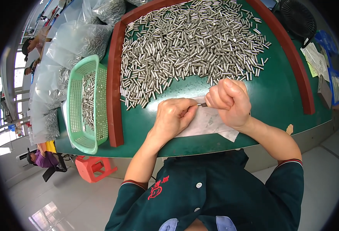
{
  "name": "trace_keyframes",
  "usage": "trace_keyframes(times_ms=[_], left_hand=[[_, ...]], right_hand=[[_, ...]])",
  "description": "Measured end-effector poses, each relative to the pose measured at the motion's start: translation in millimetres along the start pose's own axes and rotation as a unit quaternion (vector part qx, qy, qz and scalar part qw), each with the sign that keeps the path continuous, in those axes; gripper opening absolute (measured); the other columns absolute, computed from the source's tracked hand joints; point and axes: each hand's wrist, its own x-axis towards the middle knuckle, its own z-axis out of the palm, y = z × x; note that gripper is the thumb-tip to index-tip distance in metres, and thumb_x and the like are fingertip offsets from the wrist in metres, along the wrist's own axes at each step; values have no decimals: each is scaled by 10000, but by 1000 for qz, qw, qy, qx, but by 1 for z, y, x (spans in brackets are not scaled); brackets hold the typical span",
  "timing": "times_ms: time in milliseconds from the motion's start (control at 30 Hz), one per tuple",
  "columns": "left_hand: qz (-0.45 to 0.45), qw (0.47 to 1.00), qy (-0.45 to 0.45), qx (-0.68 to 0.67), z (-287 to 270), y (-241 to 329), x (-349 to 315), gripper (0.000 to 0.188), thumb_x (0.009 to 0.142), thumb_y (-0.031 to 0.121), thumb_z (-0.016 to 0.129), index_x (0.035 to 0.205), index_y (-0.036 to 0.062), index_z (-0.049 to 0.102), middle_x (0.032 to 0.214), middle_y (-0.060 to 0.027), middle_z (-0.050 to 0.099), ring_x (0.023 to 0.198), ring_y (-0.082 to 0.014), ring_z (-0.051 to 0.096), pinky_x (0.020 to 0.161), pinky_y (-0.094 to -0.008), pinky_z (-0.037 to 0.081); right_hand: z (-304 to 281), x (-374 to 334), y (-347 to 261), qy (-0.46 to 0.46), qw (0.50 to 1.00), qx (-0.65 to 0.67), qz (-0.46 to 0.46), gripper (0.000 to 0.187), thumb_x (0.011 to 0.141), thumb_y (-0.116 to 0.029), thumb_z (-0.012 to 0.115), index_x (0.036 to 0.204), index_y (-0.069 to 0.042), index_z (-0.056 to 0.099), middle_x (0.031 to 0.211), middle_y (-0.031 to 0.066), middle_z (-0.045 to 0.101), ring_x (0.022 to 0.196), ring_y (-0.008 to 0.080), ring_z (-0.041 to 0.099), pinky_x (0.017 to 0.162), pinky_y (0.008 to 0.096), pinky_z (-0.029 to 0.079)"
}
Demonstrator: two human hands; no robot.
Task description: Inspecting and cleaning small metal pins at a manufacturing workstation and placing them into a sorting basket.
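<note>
My left hand (173, 117) is closed in a pinch, thumb against forefinger. Whatever lies between those fingertips is too small and covered to name. Beside it, my right hand (231, 102) makes a fist around a thin dark rod with a bright tip (203, 104). That tip points left and meets the fingertips of my left hand; most of the rod is hidden in the fist. Under both hands lies a pale, smudged cloth or paper sheet (206, 123). Just beyond them spreads a large heap of short metal pins (192, 46).
Dark red wooden rails (115, 84) border the heap on the green table (269, 111). Left of them stands a light green plastic basket (73, 115) containing pins, beside clear bags of metal parts (77, 40). A black fan (298, 19) and papers (315, 59) are at right; a red stool (94, 168) stands lower left.
</note>
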Motion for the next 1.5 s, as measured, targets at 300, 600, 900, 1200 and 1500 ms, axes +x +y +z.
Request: trace_keyframes(times_ms=[300,600,900,1200,1500], left_hand=[[-19,1000,-9,11,-1,2,-1,40,677,30,629,679,21,590,503,-124,513,433,-277,503,432,-345,395],[-32,999,-7,22,-1,6,-2,44,688,42,624,674,25,586,503,-125,515,431,-279,507,431,-346,394],[-137,921,46,-362,-6,1,-3,37,787,32,589,794,12,560,745,-20,540,594,-62,455,528,-201,368],[-255,693,42,-673,-22,-22,-2,172,851,137,516,978,26,549,796,-61,554,551,-49,374,482,-175,312],[-209,961,179,2,-36,-26,10,128,746,110,633,802,6,583,498,2,416,454,-100,418,437,-255,331]], right_hand=[[8,-3,3,1,998,-55,3,405,875,-192,358,494,-109,250,419,-19,251,401,84,181,420,249,195],[12,0,6,-11,998,-69,12,386,878,-160,403,525,-65,278,484,-38,281,464,52,217,436,236,197],[4,-5,3,-12,997,-69,8,386,870,-141,386,514,-68,258,467,-31,266,450,57,224,433,244,191],[5,-2,4,-4,999,-52,8,401,880,-140,367,500,-82,255,433,-19,270,417,62,209,416,241,187],[3,-2,3,-9,998,-58,5,405,873,-143,363,491,-85,240,424,-13,273,412,65,204,411,245,184]])
